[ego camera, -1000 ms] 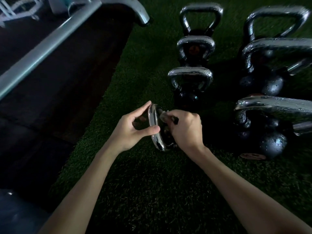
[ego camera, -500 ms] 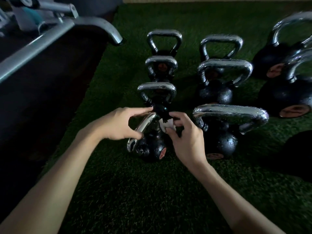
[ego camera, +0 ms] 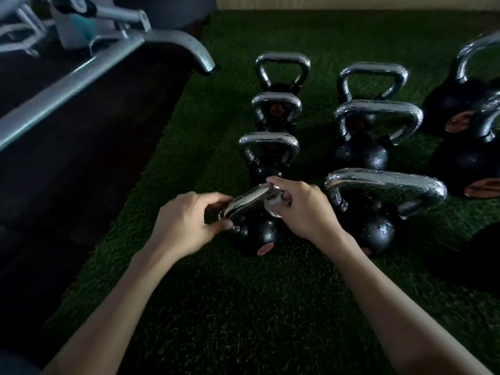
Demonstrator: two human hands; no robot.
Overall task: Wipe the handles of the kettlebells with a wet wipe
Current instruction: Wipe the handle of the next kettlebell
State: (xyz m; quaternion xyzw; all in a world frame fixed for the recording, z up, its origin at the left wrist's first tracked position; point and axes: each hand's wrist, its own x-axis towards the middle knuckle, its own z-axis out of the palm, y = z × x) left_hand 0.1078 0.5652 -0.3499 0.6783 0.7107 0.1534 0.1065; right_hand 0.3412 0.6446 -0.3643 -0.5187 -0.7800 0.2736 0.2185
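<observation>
We have the smallest kettlebell (ego camera: 255,235) in front of us, seemingly tipped over on the artificial turf (ego camera: 243,307), and we place everything else from it. Small as it is, we judge it dense and inclined to roll back onto its base. The black ball is smooth and round, which makes it a poor place to hold. Its chrome handle (ego camera: 247,198) is the sensible purchase: stiff, polished, and likely slick once damp (the water beads on neighbouring handles suggest as much), so a firm wrap beats a fingertip touch.

Our left hand (ego camera: 186,223) does just that, with fingers and thumb curled round the handle's left end. Our right hand (ego camera: 305,212) pinches a small white wet wipe (ego camera: 272,208) against the handle's right end. The wipe is soft and limp, crumpled to a wad and mostly hidden under the fingers.

The kettlebell has a glossy black ball with a reddish round mark low on its face, and a bright silver loop. Just beyond it, three more small kettlebells (ego camera: 267,147) stand in a line running away from us. Just to its right sits a larger kettlebell (ego camera: 376,234) with a wide, droplet-speckled handle, with more behind that one and farther right. Well to its left and beyond, a grey machine frame (ego camera: 81,77) crosses dark flooring (ego camera: 81,171).
</observation>
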